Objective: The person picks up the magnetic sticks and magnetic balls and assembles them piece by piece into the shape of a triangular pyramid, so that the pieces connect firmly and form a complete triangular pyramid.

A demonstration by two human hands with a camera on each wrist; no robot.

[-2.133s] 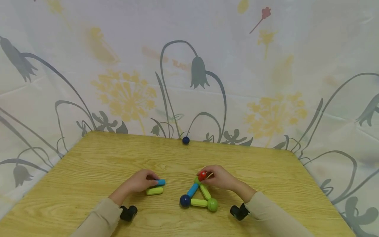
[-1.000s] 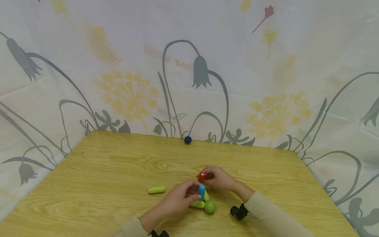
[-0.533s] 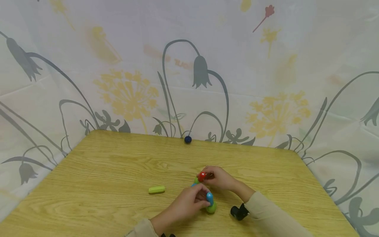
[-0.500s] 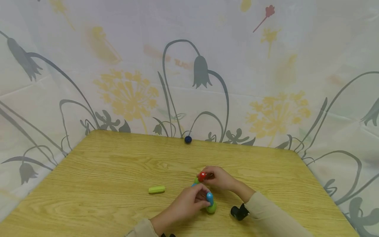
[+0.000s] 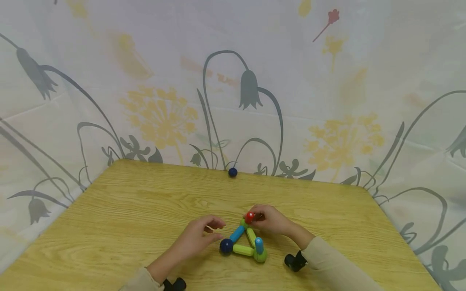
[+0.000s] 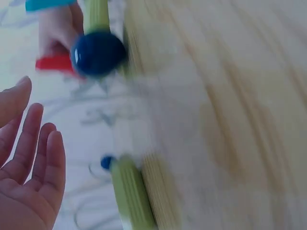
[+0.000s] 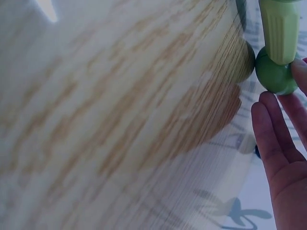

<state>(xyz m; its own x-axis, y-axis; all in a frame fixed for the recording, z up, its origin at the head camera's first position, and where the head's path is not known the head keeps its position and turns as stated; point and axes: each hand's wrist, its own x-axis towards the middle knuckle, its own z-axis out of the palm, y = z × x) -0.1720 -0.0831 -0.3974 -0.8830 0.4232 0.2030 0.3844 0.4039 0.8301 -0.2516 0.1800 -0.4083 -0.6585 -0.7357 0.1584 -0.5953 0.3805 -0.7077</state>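
Note:
A flat triangle of magnetic rods and balls lies before me: a dark blue ball (image 5: pixel 226 246), two green balls, a blue rod (image 5: pixel 237 234) and two yellow-green rods. On the near green ball (image 5: pixel 260 256) a second blue rod (image 5: pixel 259 245) stands upright. My right hand (image 5: pixel 271 220) pinches a red rod (image 5: pixel 250 217) upright on the far green ball (image 5: pixel 244 222); the right wrist view shows fingertips at a green ball (image 7: pixel 276 72). My left hand (image 5: pixel 196 237) is empty beside the dark blue ball, thumb and fingers apart.
A loose yellow-green rod (image 6: pixel 132 194) lies on the table, visible in the left wrist view; my left hand hides it from the head view. Another dark blue ball (image 5: pixel 233 172) sits at the back edge of the wooden table (image 5: pixel 145 194), against a patterned cloth (image 5: pixel 174 52).
My left hand carried the blue rod from the left, stood it on the near green ball, let go and drew back left. My right hand keeps its hold on the red rod.

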